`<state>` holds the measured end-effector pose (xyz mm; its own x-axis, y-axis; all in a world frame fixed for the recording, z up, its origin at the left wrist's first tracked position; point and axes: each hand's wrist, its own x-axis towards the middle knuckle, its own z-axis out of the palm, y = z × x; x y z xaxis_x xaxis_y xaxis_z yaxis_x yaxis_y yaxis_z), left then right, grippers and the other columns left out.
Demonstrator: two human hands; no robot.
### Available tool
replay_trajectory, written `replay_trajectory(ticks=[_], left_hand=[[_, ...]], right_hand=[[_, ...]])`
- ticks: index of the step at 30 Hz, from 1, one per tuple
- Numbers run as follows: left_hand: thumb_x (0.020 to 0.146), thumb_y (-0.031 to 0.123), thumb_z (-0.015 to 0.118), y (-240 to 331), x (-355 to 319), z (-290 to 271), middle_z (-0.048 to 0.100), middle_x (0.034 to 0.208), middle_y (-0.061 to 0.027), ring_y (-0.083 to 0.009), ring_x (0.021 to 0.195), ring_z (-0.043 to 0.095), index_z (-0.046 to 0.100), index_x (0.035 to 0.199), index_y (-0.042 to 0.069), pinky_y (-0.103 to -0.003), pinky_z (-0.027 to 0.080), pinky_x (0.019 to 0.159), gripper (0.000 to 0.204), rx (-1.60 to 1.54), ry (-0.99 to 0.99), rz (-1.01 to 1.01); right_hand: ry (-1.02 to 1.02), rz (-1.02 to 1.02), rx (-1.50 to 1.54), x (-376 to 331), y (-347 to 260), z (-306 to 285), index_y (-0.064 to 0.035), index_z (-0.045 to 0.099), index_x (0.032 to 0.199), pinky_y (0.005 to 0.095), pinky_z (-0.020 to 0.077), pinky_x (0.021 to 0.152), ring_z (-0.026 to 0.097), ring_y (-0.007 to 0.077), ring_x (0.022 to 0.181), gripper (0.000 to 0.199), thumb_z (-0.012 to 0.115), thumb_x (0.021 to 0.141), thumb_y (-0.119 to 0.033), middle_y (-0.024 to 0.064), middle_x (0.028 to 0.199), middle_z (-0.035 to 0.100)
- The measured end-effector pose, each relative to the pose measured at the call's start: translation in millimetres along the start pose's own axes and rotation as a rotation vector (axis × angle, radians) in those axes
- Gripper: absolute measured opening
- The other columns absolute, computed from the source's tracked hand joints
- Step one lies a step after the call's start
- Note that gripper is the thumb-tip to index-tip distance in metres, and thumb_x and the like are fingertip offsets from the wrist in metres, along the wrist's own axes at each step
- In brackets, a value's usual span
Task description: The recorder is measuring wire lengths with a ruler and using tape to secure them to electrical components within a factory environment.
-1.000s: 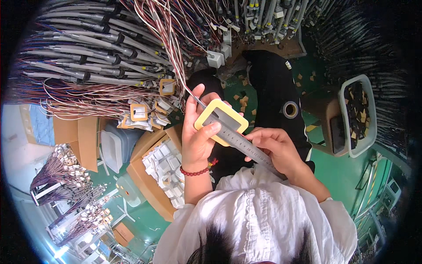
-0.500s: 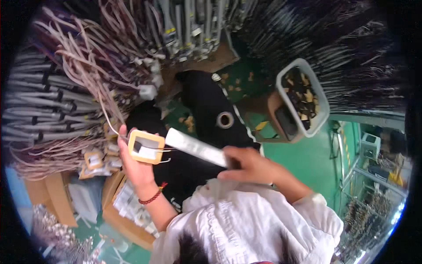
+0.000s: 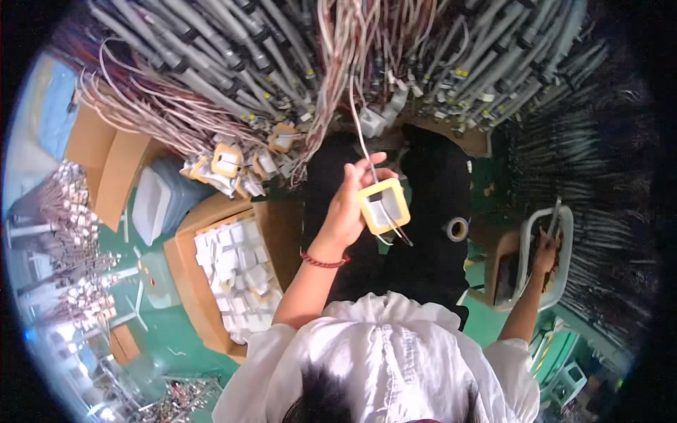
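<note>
Changes against the earlier frames:
- Right hand: no longer at the grey ruler in front of the chest; swung out to the right and lowered into the white basket. Fingers curled around a thin grey strip standing up out of the basket; whether clamped on it or only touching, cannot tell.
- Left hand: formerly low and left, now lifted toward the middle of the view. Red cord bracelet at the wrist as before.
- Grey ruler: gone from between the hands.

Item held:
- Yellow square frame, rounded corners, pale whitish block filling its opening. Pinched at its left edge between thumb and fingers of the left hand, face turned up toward the camera, slightly tilted.
- Thin white wire running up from just above the grip into the hanging bundle of pink-and-white leads. Further fine leads trailing from the frame's lower right corner, away from the grip.

Surroundings, relative to the grip:
- Above: grey cable harnesses fanned across the board.
- Left and slightly above: more yellow frames hanging among the leads.
- Left and below: cardboard box of white parts.
- Right, near: roll of tape on a black surface.
</note>
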<state>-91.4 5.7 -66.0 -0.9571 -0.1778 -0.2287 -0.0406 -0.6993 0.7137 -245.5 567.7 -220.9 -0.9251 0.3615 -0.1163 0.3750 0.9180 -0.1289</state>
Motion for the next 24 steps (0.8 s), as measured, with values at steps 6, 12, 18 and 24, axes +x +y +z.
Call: replay_trajectory(ticks=[6,12,18,24], left_hand=[[0.097,0.024,0.049,-16.5,23.3,-8.7,0.053,0.116,-0.0113,-0.0201,0.103,0.058,0.036,0.133,0.003,-0.033,0.047,0.091,0.044,0.377,-0.017,0.077],[0.083,0.008,0.065,6.9,32.9,-9.5,0.055,0.118,-0.0169,-0.0273,0.098,0.06,0.053,0.114,0.002,-0.032,0.049,0.084,0.034,1.266,0.361,0.614],[0.076,0.025,0.076,59.2,69.2,-82.0,0.058,0.114,-0.0169,-0.0373,0.105,0.055,0.05,0.117,0.0,-0.042,0.045,0.086,0.054,1.229,0.408,0.794],[0.093,0.024,0.056,69.8,53.9,-93.0,0.066,0.076,-0.0098,-0.0216,0.071,0.064,0.06,0.095,0.0,-0.033,0.048,0.066,0.024,1.103,0.219,0.303]], right_hand=[[0.304,-0.184,-0.124,13.2,30.7,4.4,0.0006,0.052,0.124,0.0483,0.049,0.083,0.057,0.0403,0.103,0.051,0.052,0.092,-0.04,0.0226,0.12,0.056],[0.333,-0.625,0.537,-86.5,-155.9,-81.8,-0.0022,0.057,0.118,0.03,0.0467,0.087,0.057,0.0209,0.104,0.026,0.052,0.092,-0.001,0.0112,0.115,0.057],[-0.375,-0.825,0.98,-219.5,-338.6,-113.4,-0.0023,0.064,0.097,0.0235,0.0488,0.069,0.059,0.0123,0.077,0.011,0.057,0.089,-0.003,0.0058,0.094,0.061],[-0.853,-0.536,1.436,-261.1,-461.9,-88.8,0.0029,0.06,0.113,0.0229,0.0486,0.065,0.057,0.008,0.071,0.027,0.06,0.092,-0.013,0.0023,0.09,0.063]])
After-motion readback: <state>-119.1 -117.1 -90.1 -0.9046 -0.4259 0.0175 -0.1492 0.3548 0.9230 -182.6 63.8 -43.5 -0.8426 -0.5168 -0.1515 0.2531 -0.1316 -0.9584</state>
